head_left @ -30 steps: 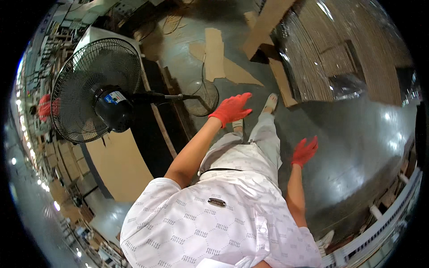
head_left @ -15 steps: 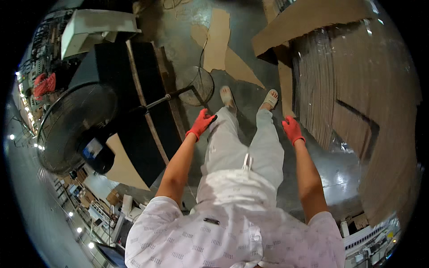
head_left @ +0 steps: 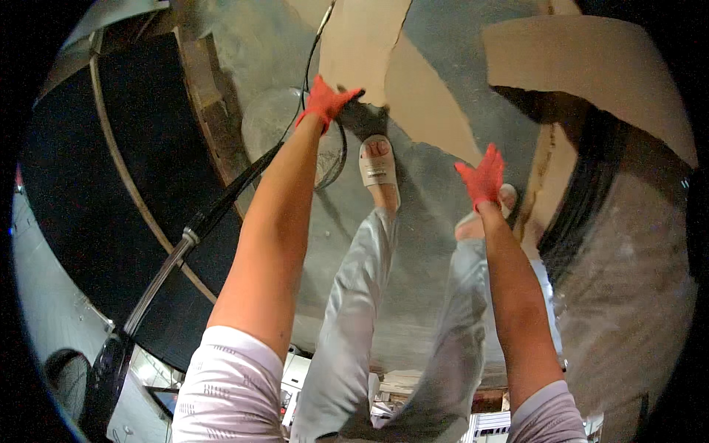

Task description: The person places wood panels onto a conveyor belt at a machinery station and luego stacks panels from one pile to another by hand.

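Both hands wear red gloves with dark fingertips and hold nothing visible. My left hand (head_left: 327, 102) reaches forward, thumb and fingers apart, above the floor beside a torn cardboard sheet (head_left: 356, 44). Close to it are a black cable (head_left: 313, 59) and the round base (head_left: 269, 122) of a standing fan. My right hand (head_left: 484, 177) hangs over my right foot with its fingers spread, near the pointed end of a second piece of cardboard (head_left: 432, 100). Both cardboard pieces lie flat on the grey floor and overlap.
The fan's pole (head_left: 190, 238) slants across the left side, in front of large black panels (head_left: 148, 133) with wooden edges. At the right stands a big stack of cardboard (head_left: 620, 236), with a torn brown sheet (head_left: 583, 59) jutting from its top. My sandals (head_left: 378, 166) are on the floor.
My view has tilted and moved forward, bringing the floor cardboard closer. Both hands have reached forward from beside my legs, and their fingers have spread. My feet are further apart.
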Motion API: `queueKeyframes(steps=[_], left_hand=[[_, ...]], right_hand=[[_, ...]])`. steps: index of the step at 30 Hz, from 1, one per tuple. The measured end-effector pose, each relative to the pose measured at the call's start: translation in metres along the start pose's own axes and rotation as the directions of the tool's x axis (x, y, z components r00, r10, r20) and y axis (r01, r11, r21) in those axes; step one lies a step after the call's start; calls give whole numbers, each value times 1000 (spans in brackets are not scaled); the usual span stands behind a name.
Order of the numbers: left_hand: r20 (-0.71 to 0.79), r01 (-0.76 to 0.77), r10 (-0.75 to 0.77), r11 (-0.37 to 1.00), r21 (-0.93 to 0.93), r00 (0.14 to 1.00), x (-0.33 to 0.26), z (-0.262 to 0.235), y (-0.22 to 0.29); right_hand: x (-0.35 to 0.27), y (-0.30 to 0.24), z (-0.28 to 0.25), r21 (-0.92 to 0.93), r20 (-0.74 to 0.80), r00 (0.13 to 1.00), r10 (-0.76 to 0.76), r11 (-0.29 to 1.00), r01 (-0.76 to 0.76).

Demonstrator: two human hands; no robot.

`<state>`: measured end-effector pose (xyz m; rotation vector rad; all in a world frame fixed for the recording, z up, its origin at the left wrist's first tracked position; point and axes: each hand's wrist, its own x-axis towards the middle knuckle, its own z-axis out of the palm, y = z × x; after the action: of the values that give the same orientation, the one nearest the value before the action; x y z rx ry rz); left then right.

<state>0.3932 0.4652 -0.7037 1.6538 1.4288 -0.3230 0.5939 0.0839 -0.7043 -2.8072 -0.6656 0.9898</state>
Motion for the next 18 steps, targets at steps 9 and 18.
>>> queueKeyframes(steps=[9, 18], left_hand=[[-367, 241, -156, 950, 200, 917, 45, 70, 13], [94, 253, -240, 811, -527, 966, -81, 77, 47]], right_hand=[[35, -76, 58, 100, 213, 939, 271, 950, -297], [-44, -55, -68, 454, 414, 904, -109, 885, -101]])
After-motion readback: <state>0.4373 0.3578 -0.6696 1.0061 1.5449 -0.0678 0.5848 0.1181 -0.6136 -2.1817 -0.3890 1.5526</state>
